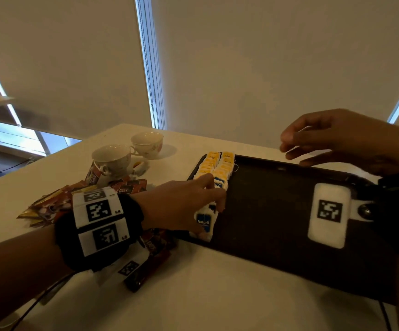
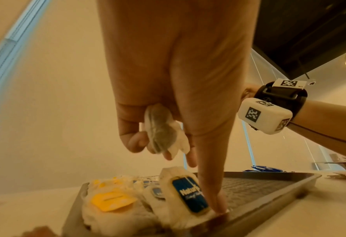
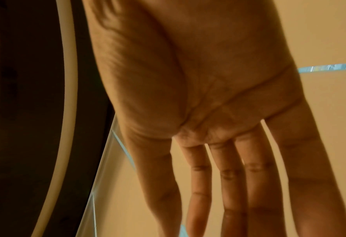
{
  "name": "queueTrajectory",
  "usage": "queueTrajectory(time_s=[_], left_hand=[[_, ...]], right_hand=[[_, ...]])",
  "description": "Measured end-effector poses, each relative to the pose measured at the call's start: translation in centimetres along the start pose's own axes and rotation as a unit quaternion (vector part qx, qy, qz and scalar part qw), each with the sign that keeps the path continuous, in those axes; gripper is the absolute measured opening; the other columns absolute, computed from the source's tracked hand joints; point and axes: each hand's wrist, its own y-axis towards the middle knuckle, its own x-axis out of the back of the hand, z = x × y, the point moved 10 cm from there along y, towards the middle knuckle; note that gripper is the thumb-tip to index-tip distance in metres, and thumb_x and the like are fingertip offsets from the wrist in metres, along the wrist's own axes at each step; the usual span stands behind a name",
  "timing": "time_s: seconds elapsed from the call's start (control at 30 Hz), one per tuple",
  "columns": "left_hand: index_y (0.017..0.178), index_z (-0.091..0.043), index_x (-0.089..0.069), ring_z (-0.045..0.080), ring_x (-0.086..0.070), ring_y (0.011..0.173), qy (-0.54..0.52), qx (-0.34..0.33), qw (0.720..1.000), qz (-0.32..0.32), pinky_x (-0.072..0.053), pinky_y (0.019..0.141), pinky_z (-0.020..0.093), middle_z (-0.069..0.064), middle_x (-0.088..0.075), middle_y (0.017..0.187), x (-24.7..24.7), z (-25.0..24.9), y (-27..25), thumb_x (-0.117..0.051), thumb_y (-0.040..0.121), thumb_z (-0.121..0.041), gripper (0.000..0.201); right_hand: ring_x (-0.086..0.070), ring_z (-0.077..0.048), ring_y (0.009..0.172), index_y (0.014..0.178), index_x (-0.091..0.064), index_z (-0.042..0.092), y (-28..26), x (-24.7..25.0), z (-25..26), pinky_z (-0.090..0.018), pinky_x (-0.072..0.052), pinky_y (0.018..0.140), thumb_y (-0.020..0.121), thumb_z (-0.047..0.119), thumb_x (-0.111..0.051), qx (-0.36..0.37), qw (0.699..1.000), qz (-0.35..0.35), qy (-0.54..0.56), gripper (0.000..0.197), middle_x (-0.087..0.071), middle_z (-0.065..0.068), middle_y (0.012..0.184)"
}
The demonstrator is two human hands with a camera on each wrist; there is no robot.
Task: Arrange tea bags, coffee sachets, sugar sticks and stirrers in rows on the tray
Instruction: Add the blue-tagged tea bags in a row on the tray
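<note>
Honestly, left hand (image 2: 168,80) clutches a tea bag (image 2: 161,131), half hidden by fingers, over the tray (image 1: 289,223); right hand (image 1: 351,142) hovers, grip relaxed, holding nothing.

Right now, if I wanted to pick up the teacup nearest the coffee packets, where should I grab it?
Probably by its handle. The nearer teacup stands upright on the table, its small looped handle pointing toward the tray. Come from that side, pinching the loop. Coffee sachets crowd its near side, so reaching from there looks awkward.
</note>
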Motion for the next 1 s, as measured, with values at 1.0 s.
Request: queueTrajectory(time_s=[1.0], left_hand=[[0.130, -0.033, -0.053, 0.010, -0.045, 0.125, 0.057, 0.000, 0.998, 0.003, -0.044, 0.096, 0.028, -0.007, -0.050, 0.135, -1.1, 0.8, 0.8, -0.055, 0.089, -0.053, 0.046]], right_hand=[[-0.071, -0.012, 0.080, 0.093, -0.068, 0.017, -0.5, 2.2, -0.1, -0.026, -0.054, 0.064, 0.063, 0.033, -0.066, 0.008, 0.999, -0.027, 0.028, 0.034, -0.074, -0.001, 0.087]])
